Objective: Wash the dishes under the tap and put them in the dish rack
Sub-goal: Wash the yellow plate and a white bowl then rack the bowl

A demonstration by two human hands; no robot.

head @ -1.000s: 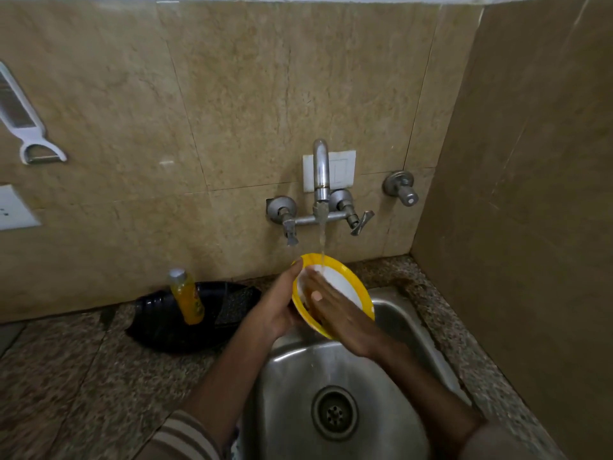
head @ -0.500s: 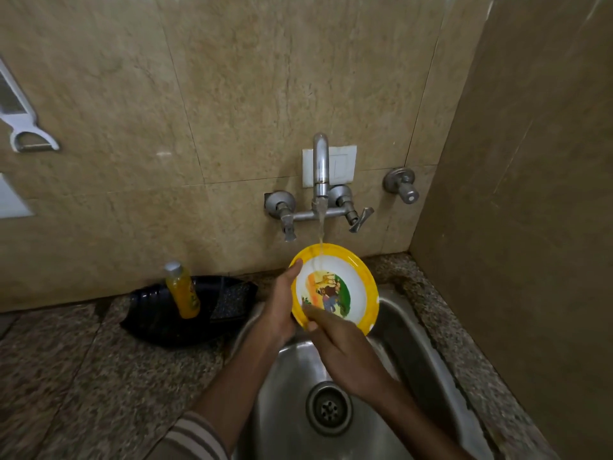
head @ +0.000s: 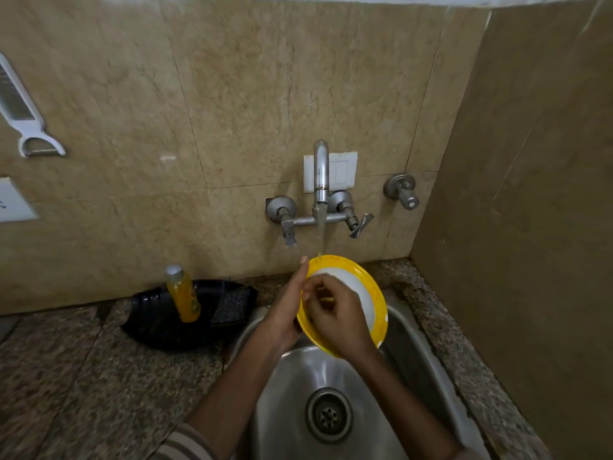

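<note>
Plate [head: 365,293] with a yellow rim stands tipped up over the sink [head: 292,393]. The left hand [head: 285,313] grips its edge, thumb up. The right hand [head: 335,313], fingers curled and holding nothing, rubs the white middle. Water [head: 321,237] from the tap [head: 321,171] lands just past both hands. I think this is washing. Next comes rinsing, then finding the rack, which I cannot see.

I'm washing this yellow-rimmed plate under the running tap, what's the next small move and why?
Probably shift the round yellow-rimmed white plate so the water stream from the steel tap lands on its white face: the stream now strikes only the top rim, while the right hand rubs the face with curled fingers and the left hand grips the left edge.
</note>
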